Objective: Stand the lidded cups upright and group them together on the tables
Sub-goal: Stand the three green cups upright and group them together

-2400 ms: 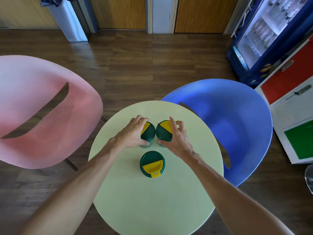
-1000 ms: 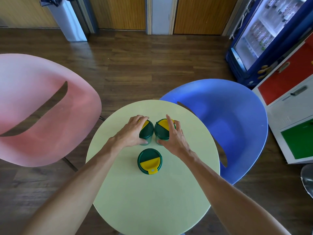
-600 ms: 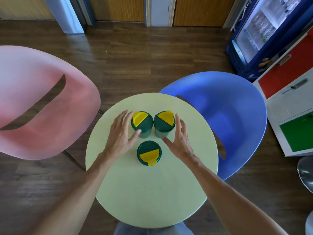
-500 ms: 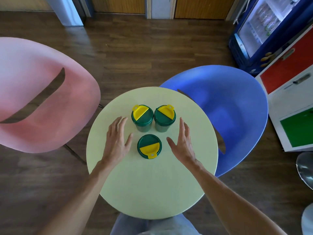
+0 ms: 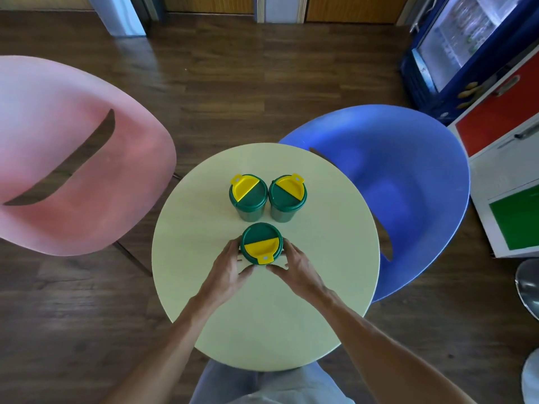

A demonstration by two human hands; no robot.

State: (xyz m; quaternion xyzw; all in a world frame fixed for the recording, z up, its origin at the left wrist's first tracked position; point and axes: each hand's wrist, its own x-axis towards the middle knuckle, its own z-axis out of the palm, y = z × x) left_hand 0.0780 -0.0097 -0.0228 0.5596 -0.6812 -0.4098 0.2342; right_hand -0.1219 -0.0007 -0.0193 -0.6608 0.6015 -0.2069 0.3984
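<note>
1. The round pale-green table sat right below the camera, and three green cups with green-and-yellow lids stood upright on it.
2. The near cup was the one in play, standing around the middle of the table, its yellow flap and tab turned toward the person.
3. The left hand was pressed against the near cup's left side, fingers curled around the wall and thumb tucked in low at the front.
4. The right hand mirrored it on the right side, fingers wrapped on the cup and thumb reaching in toward the other thumb below the tab.
5. So both hands gripped that one cup between them; whether its base was on the tabletop or just off it could not be told from above.
6. Just beyond it stood the far-left cup and the far-right cup, side by side with their lids touching or nearly so, nobody's fingers on them.
7. The near cup sat just in front of the gap between that pair, its lid close to their bodies, forming a tight triangle.
8. A pink chair was on the left of the table and a blue chair on the right, on a dark wooden floor.
</note>
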